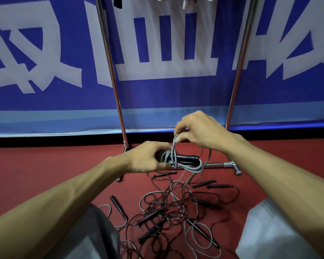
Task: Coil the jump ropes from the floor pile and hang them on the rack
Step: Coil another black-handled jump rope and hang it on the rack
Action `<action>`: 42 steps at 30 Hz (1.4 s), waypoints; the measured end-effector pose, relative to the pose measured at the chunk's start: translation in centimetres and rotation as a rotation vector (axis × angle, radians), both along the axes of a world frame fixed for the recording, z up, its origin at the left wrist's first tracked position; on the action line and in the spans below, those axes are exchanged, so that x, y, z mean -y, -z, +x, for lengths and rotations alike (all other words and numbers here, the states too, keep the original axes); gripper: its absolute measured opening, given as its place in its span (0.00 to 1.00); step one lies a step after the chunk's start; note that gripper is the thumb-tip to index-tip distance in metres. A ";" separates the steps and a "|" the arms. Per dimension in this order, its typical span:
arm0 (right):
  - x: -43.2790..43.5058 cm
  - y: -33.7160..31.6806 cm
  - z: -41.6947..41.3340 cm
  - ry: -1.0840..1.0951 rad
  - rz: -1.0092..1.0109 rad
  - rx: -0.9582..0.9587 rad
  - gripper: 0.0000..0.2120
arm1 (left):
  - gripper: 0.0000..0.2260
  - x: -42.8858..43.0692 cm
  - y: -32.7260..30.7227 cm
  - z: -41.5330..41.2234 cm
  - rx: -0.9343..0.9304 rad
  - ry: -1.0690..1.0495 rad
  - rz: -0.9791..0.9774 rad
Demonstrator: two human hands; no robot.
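Head view showed the left hand [148, 157] curled round a pair of black handles [187, 158], holding them level above the red floor [45, 165], just in front of the foot of the rack [110, 71]. A grey rope [173, 156] was wound round those handles in several turns. The right hand [200, 129] pinched a loop of the same rope just above the bundle, its fingertips closed on the cord. From the wraps a loose length of grey rope dropped toward the pile [176, 208] below, so this coil looked only partly wound.

The pile lay on the floor between the person's knees, near the rack's base bar [219, 164]. It was a tangle of thin dark and grey cords with many black handles scattered through it. How many ropes it held could not be counted.

At the top edge of the frame a few handle ends [185, 2], mostly white, hung down between the rack's uprights. They were blurred, and the rail that carried them was out of view. They suggested that some ropes were already hung.

By my judgement the task was well short of done. The rope in hand needed its last turns and then a place on the rack. After that, every rope in the floor pile remained to be untangled, coiled and hung.
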State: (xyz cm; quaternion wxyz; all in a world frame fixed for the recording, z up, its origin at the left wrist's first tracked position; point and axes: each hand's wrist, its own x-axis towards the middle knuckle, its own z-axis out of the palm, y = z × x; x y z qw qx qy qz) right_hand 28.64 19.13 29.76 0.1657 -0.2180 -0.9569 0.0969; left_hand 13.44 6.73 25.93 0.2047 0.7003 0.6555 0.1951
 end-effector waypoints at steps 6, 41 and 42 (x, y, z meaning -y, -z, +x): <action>-1.1 0.4 0.1 0.140 -0.204 -0.034 0.10 | 0.06 0.4 -0.5 0.4 0.374 -0.036 -0.030; 2.0 0.3 -0.9 -0.185 0.132 0.243 0.08 | 0.21 -0.7 0.2 -2.4 -0.352 -0.287 0.017; 1.8 0.3 -0.8 -0.163 0.138 0.194 0.07 | 0.20 -0.6 0.2 -2.1 -0.361 -0.218 -0.015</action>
